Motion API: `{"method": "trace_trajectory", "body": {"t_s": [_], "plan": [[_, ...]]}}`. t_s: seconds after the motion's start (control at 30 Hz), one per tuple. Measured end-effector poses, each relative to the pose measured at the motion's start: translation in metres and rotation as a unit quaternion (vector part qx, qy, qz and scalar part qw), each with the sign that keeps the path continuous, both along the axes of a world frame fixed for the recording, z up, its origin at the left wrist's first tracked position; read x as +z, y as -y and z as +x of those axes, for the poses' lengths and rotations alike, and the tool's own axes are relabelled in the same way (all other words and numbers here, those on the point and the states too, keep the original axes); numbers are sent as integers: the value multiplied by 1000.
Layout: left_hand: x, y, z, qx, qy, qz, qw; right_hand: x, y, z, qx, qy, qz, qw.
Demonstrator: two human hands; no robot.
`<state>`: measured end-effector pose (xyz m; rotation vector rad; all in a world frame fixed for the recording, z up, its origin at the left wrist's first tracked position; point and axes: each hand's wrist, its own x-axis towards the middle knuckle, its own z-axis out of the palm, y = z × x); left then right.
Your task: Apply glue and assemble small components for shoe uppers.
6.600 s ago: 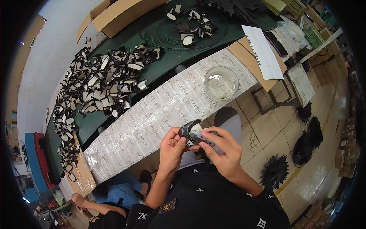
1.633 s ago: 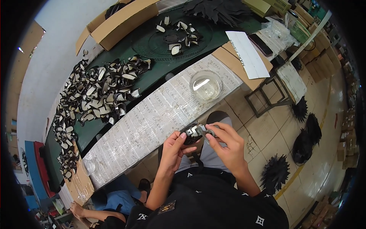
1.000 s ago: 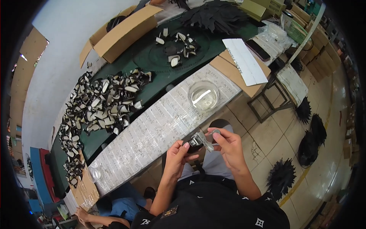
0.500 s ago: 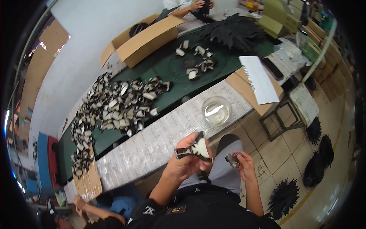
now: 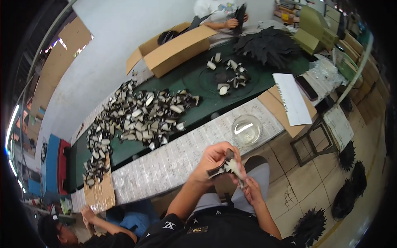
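Note:
My left hand (image 5: 216, 159) is closed around a curved black piece with a cream-white inner part (image 5: 233, 167), held above my lap beside the table edge. My right hand (image 5: 251, 191) has its fingers pinched at the lower end of that piece. Between its fingertips is a small dark grey part (image 5: 242, 184), partly hidden, seemingly touching the cream part. Left of my hands, a large heap of similar black and cream pieces (image 5: 140, 113) covers the green tabletop (image 5: 188, 124). A round clear dish (image 5: 247, 130) rests on the plastic-wrapped near strip, just beyond my hands.
An open cardboard box (image 5: 182, 53) and a black layered pile (image 5: 268, 46) stand farther back. A smaller group of pieces (image 5: 225, 87) lies between. A white toothed-edge sheet (image 5: 292, 99) and phone (image 5: 306, 88) are at right. Co-workers' hands (image 5: 87, 215) show lower left and far back.
My right hand has moved left and up to meet my left hand, bringing the small grey part against the black and cream piece. My left hand has turned the piece slightly. The view has shifted.

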<state>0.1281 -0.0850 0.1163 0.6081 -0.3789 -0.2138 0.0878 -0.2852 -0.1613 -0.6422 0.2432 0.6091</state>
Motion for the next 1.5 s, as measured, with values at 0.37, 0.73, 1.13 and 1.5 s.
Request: {"method": "trace_trajectory", "body": {"t_s": [0.37, 0.73, 1.13, 1.5], "plan": [[-10, -137, 103, 592, 47, 473, 651, -5, 1, 1, -31, 27, 14, 999], [-161, -292, 44, 487, -99, 814, 300, -15, -5, 1, 9, 31, 29, 999], [-138, -314, 67, 694, -38, 492, 524, -7, -5, 4, -10, 23, 29, 999], [-85, -213, 48, 612, -11, 322, 722, -12, -5, 2, -3, 21, 10, 1000]]}}
